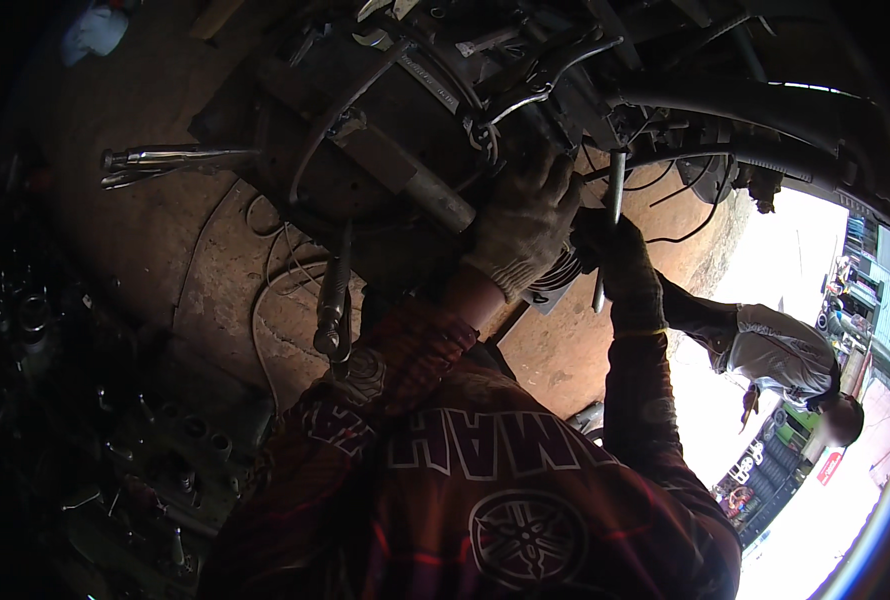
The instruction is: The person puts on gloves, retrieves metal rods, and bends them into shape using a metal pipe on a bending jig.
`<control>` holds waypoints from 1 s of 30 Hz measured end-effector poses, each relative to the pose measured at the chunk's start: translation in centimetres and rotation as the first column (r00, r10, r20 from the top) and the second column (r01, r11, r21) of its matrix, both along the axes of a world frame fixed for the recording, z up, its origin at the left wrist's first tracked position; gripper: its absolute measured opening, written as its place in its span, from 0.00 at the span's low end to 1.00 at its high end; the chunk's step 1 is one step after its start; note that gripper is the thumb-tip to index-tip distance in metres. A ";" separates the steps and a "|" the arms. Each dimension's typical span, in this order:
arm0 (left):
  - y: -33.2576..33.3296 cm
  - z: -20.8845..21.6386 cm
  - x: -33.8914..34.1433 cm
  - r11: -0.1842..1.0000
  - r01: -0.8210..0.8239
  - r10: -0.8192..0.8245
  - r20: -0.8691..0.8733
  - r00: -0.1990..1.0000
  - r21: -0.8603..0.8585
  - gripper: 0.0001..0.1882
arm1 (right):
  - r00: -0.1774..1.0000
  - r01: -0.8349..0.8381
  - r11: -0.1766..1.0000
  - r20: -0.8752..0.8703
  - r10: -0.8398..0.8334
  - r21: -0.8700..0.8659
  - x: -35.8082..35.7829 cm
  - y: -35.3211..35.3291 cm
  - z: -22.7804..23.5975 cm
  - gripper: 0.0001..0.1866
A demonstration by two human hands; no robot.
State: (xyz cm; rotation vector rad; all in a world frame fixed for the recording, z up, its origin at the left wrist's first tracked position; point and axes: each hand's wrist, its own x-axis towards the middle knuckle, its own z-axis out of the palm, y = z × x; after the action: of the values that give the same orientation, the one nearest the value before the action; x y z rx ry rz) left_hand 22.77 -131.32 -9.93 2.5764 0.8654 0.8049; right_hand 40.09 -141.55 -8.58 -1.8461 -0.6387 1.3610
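Observation:
My left hand (527,222), in a pale work glove, reaches over the metalwork in the middle. Its fingers curl down against dark parts, and whatever they grip is hidden. Beside it, my right hand (630,275), gloved too, is closed around a straight metal rod (617,185) that stands nearly upright. A ribbed, coil-like part (557,275) shows between and below the two hands. Just beyond my left hand lie pliers (535,90) with curved handles. A thick metal bar (435,198) points toward my left wrist.
A dark round worktop (265,165) carries an adjustable wrench (415,70) and other tools. Chrome bars (180,158) jut from its left. A cable (257,330) crosses the floor. Machine parts (180,460) crowd the lower left. Another person (780,345) is at the right.

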 end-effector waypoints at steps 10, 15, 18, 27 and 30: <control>0.1 1.1 0.2 0.999 0.028 -0.028 -0.037 0.999 -0.023 0.20 | 0.995 0.098 0.995 0.012 -0.098 0.000 -1.1 0.0 0.8 0.15; 0.9 2.9 0.4 0.998 0.018 -0.039 -0.328 0.944 -0.067 0.12 | 0.994 0.043 0.999 0.097 -0.043 0.002 -1.6 0.3 0.5 0.16; 1.5 2.2 2.7 0.994 0.049 -0.086 -0.431 0.898 -0.097 0.09 | 0.989 0.039 0.997 0.148 -0.030 -0.060 -0.4 -0.3 -1.2 0.18; 1.2 4.7 1.6 0.961 0.274 -0.163 -0.747 0.645 0.027 0.21 | 0.971 -0.024 0.997 0.234 0.039 -0.068 -0.9 0.3 0.7 0.19; 0.6 3.6 1.1 0.954 0.251 -0.065 -0.706 0.705 0.163 0.24 | 0.975 -0.023 0.995 0.217 0.045 -0.102 -0.9 0.5 0.8 0.19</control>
State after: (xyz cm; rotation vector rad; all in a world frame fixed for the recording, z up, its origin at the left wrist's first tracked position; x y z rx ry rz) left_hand 23.89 -130.71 -6.32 3.1761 0.7215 -0.1795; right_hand 39.18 -141.02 -7.77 -2.0936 -0.7296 1.2393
